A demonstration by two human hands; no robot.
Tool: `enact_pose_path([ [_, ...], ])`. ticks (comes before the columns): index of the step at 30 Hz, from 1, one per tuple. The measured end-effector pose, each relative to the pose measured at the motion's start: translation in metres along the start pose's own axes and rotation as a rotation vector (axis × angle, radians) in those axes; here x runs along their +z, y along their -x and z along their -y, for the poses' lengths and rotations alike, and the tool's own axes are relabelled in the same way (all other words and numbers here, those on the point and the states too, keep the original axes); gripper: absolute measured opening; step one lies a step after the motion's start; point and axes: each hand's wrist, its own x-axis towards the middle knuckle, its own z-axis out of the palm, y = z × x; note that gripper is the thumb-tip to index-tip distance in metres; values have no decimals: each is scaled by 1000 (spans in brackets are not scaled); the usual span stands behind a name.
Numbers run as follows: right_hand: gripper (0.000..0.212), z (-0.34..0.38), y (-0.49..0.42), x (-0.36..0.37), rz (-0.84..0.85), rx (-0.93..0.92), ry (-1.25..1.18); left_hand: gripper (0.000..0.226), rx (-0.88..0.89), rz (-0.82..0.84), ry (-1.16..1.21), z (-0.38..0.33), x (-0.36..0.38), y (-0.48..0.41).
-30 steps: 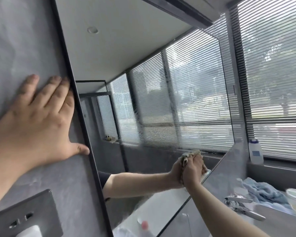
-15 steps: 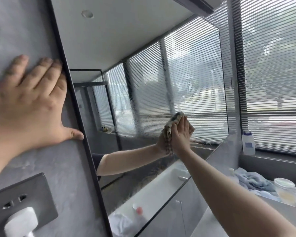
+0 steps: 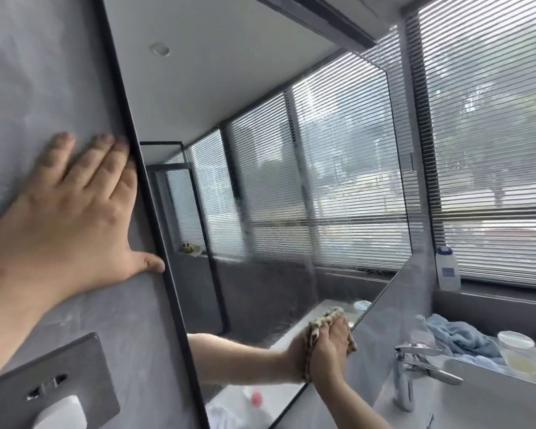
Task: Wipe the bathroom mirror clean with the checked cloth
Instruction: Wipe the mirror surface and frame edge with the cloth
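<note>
The black-framed bathroom mirror [image 3: 276, 168] fills the middle of the view, with hazy streaks down its glass. My right hand [image 3: 330, 351] presses the bunched checked cloth [image 3: 324, 318] against the mirror's lower right corner, fingers wrapped over it. The hand's reflection meets it in the glass. My left hand [image 3: 65, 218] lies flat with straight fingers on the grey wall, just left of the mirror frame, thumb tip touching the frame.
A grey wall socket [image 3: 48, 391] with a white plug sits below my left hand. At lower right are a chrome tap [image 3: 415, 366], white basin [image 3: 483, 400], blue towel [image 3: 458, 335], round lidded tub [image 3: 519, 351] and a white bottle [image 3: 447, 267] on the sill. Blinds cover the window.
My right hand went up the glass with the cloth, then came back down to the mirror's lower right corner. My left hand stayed flat on the wall.
</note>
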Motion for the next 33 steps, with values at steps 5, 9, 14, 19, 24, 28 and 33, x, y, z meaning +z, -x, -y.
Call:
enact_pose_path([
  [5,85,69,-26,2,-11,-178,65,136,8,6,-27,-2,-2,1],
  [9,86,159,-49,5,-13,-299,122,133,-13,39,-33,-5,-7,1],
  [14,68,257,-77,17,-24,-487,227,133,-7,74,-38,-3,-8,1],
  [19,65,280,-102,12,48,-600,198,128,7,71,8,0,-7,1],
  [24,83,209,-114,0,-23,-427,132,110,48,-64,9,35,-26,-34],
  [28,91,152,-127,-9,-42,-210,3,144,100,-73,-79,69,-31,-74],
  [33,95,172,-164,-6,-94,-182,51,148,91,-165,-61,67,-17,-80],
])
